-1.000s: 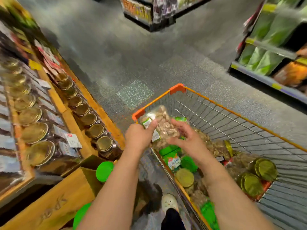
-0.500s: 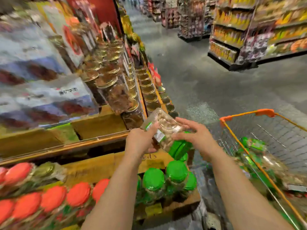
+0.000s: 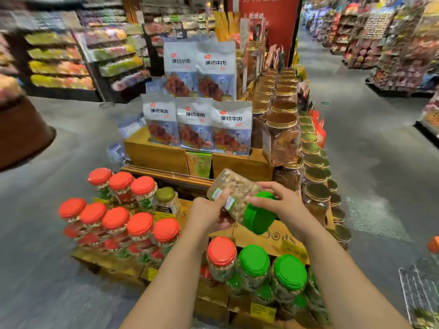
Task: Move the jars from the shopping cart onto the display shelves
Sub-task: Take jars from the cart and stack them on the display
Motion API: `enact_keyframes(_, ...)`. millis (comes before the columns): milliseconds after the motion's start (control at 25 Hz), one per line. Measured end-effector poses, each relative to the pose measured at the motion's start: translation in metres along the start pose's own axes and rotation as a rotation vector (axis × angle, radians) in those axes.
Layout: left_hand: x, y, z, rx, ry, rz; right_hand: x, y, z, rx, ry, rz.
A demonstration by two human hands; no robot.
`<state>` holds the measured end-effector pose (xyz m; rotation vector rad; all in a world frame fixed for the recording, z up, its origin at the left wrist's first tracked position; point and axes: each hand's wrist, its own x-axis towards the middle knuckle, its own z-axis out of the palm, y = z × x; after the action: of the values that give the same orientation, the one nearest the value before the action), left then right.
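Both hands, left hand (image 3: 209, 213) and right hand (image 3: 281, 203), grasp one green-lidded jar (image 3: 240, 200), tilted above the display shelf (image 3: 266, 238). Transfer step underway. Next, presumably upright it and seat it beside the green-lidded jars (image 3: 270, 269) below the hands.

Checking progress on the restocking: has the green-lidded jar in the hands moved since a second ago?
Yes. The green-lidded jar has left the cart and is now held by both hands above the wooden display, over the shelved green-lidded jars.

A supermarket: aisles of stocked shelves (image 3: 389, 43), jar displays (image 3: 118, 222), a wire cart (image 3: 418, 288).
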<state>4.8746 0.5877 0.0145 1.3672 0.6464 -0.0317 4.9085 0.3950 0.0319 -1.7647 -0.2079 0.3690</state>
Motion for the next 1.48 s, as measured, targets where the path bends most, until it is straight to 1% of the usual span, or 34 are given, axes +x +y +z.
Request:
enact_keyframes(160, 0.031, 0.004, -0.031, -0.143, 0.013, -0.052, 0.033, -0.006, 0.023, -0.045, -0.153, -0.067)
enact_keyframes(280, 0.07, 0.01, -0.048, -0.266, -0.01, -0.103, 0.071, -0.005, 0.038, -0.073, -0.156, -0.091)
enact_keyframes(360, 0.099, 0.019, -0.054, -0.279, -0.017, -0.16, 0.1, -0.005, 0.047, -0.117, -0.162, -0.127)
enact_keyframes(480, 0.137, 0.028, -0.059, -0.31, -0.025, -0.259, 0.137, -0.007, 0.062, -0.271, -0.183, -0.168)
enact_keyframes(600, 0.174, 0.028, -0.065, -0.375, -0.036, -0.317, 0.18, 0.001, 0.083, -0.425, -0.119, -0.238)
enact_keyframes(720, 0.203, 0.013, -0.085, -0.402, -0.03, -0.397, 0.214, 0.018, 0.114, -0.459, -0.091, -0.202)
enact_keyframes(840, 0.229, -0.009, -0.115, -0.408, -0.032, -0.458, 0.231, 0.04, 0.146, -0.461, -0.073, -0.11)
enact_keyframes(960, 0.256, -0.025, -0.143, -0.421, -0.063, -0.496, 0.252, 0.07, 0.183, -0.469, -0.011, -0.017)
enact_keyframes(1080, 0.283, -0.042, -0.16, -0.35, -0.037, -0.486, 0.271, 0.097, 0.21, -0.474, 0.04, 0.072)
enact_keyframes(1160, 0.302, -0.052, -0.167, -0.231, -0.003, -0.406, 0.283, 0.109, 0.221, -0.458, 0.045, 0.11)
enact_keyframes(1320, 0.332, -0.072, -0.174, 0.011, -0.054, -0.237, 0.31, 0.137, 0.238, -0.42, 0.072, 0.164)
enact_keyframes(1480, 0.359, -0.09, -0.177, 0.133, -0.024, -0.153, 0.333, 0.163, 0.25, -0.373, 0.075, 0.231)
